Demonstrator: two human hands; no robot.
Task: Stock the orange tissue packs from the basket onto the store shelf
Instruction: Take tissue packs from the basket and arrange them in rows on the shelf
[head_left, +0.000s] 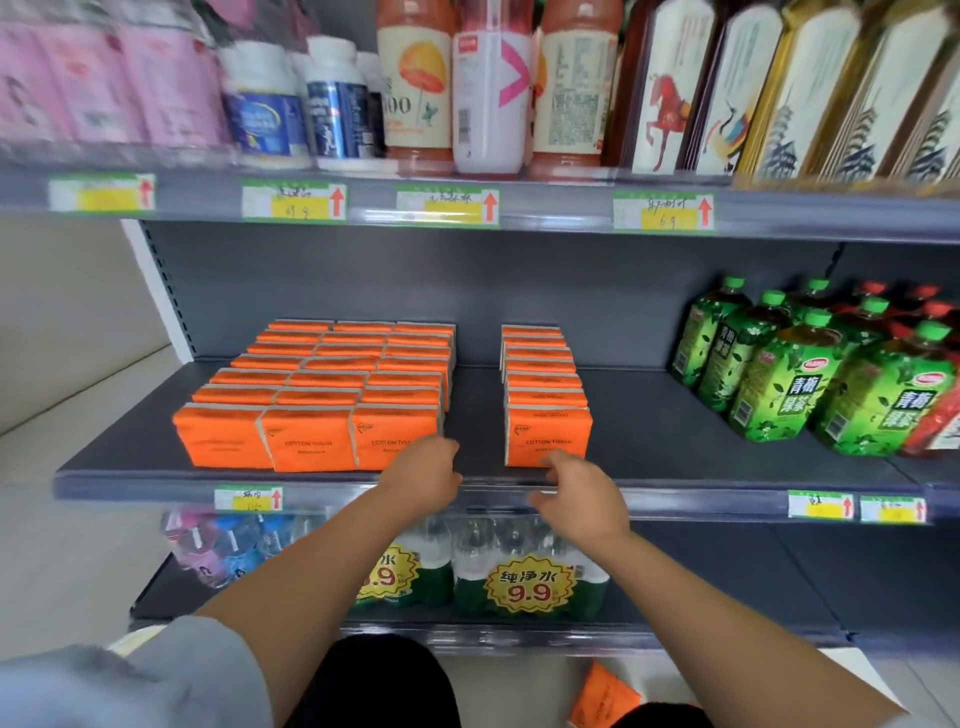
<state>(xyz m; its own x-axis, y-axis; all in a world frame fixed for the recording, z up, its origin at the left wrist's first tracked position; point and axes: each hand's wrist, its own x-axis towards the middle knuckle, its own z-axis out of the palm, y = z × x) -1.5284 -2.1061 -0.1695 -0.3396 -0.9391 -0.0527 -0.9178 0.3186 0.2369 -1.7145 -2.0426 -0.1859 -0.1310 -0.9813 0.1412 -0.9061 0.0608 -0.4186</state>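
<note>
Orange tissue packs (317, 400) stand on the middle shelf (727, 467) as a block three columns wide, running from the front lip to the back panel. Right of the block, across a bare gap, a single column (545, 395) of the same packs runs front to back. One loose orange pack (602, 693) lies well below the block at the bottom edge of view; what it rests on cannot be told.

The left hand (426, 470) is at the block's front right corner, just beside the front pack. Its fingers bend forward with the tips hidden, so whether they grasp anything cannot be told. The right hand (579, 501) is right of the block, in front of the single column. Its fingers (558, 460) are released and loosely curled at the lower edge of the front pack, and the hand holds nothing.

Further right of the block stand green tea bottles (789, 374). Below the block, a price tag (249, 499) sits on the shelf lip, and wrapped water bottles (524, 571) occupy the shelf beneath. Above the block, drink bottles (488, 88) line the upper shelf. A grey sleeve (156, 675) shows well below and left of the block.
</note>
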